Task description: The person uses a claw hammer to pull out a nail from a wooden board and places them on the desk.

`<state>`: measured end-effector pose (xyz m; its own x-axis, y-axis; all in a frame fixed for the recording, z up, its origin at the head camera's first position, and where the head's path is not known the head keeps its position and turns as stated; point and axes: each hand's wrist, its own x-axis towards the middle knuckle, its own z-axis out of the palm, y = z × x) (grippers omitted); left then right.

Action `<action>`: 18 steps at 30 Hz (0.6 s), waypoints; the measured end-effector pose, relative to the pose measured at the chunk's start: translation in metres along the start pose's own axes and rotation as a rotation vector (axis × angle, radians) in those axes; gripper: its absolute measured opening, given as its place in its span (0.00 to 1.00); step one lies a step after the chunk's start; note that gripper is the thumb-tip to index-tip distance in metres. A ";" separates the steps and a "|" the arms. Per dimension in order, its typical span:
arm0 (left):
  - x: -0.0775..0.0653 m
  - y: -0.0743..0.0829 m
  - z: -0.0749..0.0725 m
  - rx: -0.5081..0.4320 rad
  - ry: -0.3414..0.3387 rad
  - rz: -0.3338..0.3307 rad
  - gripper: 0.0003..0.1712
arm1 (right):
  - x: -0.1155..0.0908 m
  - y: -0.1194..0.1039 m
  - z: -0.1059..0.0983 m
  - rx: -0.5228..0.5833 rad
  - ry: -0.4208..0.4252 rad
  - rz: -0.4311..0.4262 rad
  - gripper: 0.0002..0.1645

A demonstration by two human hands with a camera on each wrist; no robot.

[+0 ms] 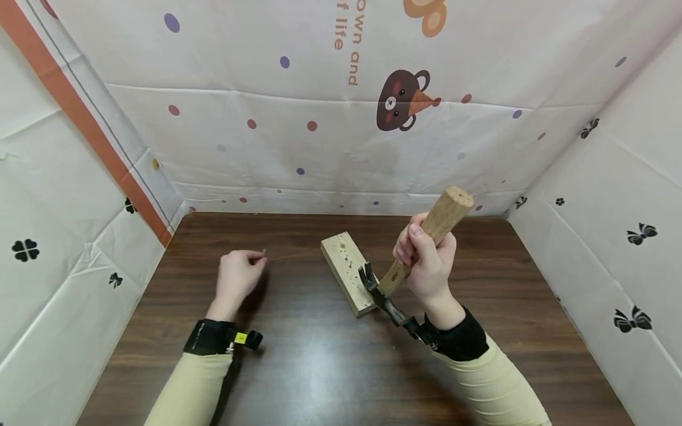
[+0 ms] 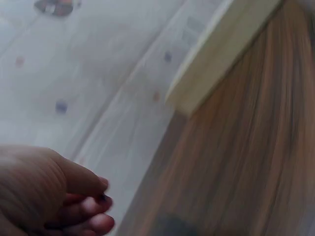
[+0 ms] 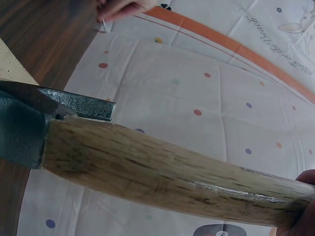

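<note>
In the head view my right hand [image 1: 428, 257] grips the wooden handle of a claw hammer [image 1: 446, 214]. The dark hammer head hangs low, beside the right edge of a pale wooden block [image 1: 342, 265]; I cannot tell if they touch. Small dark marks dot the top of the block. Left of it, my left hand [image 1: 240, 277] pinches a thin nail [image 3: 104, 22] between thumb and fingers. Most of the nail is hidden by the fingertips. The left wrist view is blurred and shows the pinching fingers, with the block at upper right.
A dark brown wood-grain table [image 1: 298, 355] lies under both hands. White printed sheets [image 1: 240, 154] with dots and bear pictures rise behind it and at both sides. Black wrist bands [image 1: 209, 337] carry small cameras.
</note>
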<state>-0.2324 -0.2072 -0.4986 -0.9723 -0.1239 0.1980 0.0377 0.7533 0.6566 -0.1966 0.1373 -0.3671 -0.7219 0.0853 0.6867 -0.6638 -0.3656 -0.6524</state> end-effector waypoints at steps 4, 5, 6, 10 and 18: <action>-0.001 -0.032 -0.016 0.092 -0.042 -0.085 0.12 | 0.000 0.001 0.000 -0.001 0.005 0.001 0.07; -0.002 -0.039 -0.019 0.109 -0.051 -0.097 0.12 | 0.000 0.001 0.000 -0.001 0.005 0.000 0.07; -0.004 -0.044 -0.021 0.121 -0.061 -0.111 0.12 | 0.000 0.001 -0.001 -0.001 0.004 0.000 0.07; -0.007 -0.055 -0.027 0.147 -0.091 -0.140 0.12 | 0.001 0.002 -0.001 -0.004 0.000 -0.004 0.07; -0.009 -0.053 -0.027 0.158 -0.075 -0.143 0.12 | 0.001 0.002 -0.002 -0.009 -0.009 -0.002 0.08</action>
<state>-0.2191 -0.2631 -0.5153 -0.9798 -0.1929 0.0528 -0.1326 0.8243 0.5504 -0.1993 0.1387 -0.3689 -0.7191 0.0776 0.6906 -0.6667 -0.3575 -0.6540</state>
